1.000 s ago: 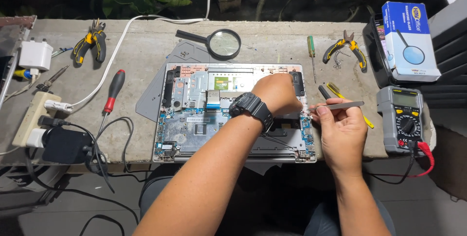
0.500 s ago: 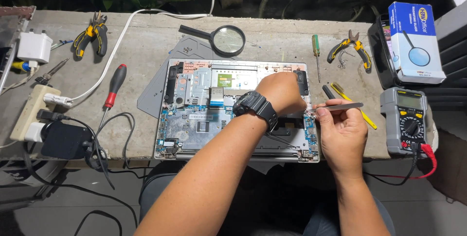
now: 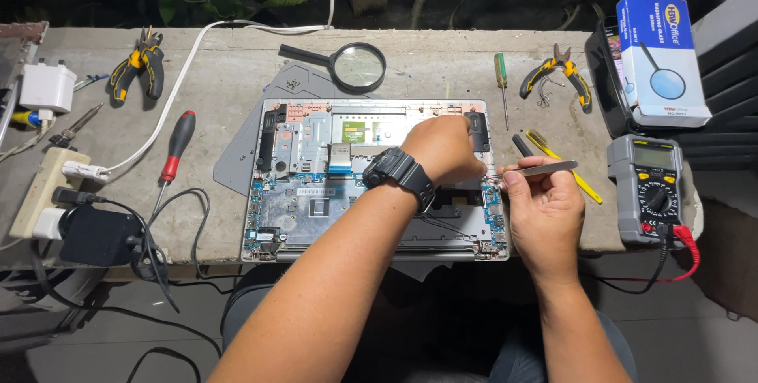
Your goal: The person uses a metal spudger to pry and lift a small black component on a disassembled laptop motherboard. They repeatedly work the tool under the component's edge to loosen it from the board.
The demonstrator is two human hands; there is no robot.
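- While an opened laptop (image 3: 316, 193) lies flat near the front edge of a concrete table (image 3: 442, 75), its circuit boards bare, two hands work at its right side.
- Left hand (image 3: 444, 148), a black watch (image 3: 399, 176) on its wrist, curls knuckles-up over the laptop's right half; what its fingertips hold is hidden.
- Right hand (image 3: 545, 208) pinches metal tweezers (image 3: 537, 169), tips pointing left toward the laptop's right edge.
- Likely fragile: stiff boards, thin ribbon cables, tiny parts. It seems safest gripped by the outer metal frame, not the boards.
- A magnifying glass (image 3: 357, 66) lies near the back edge; a multimeter (image 3: 646, 189) sits at the right edge.
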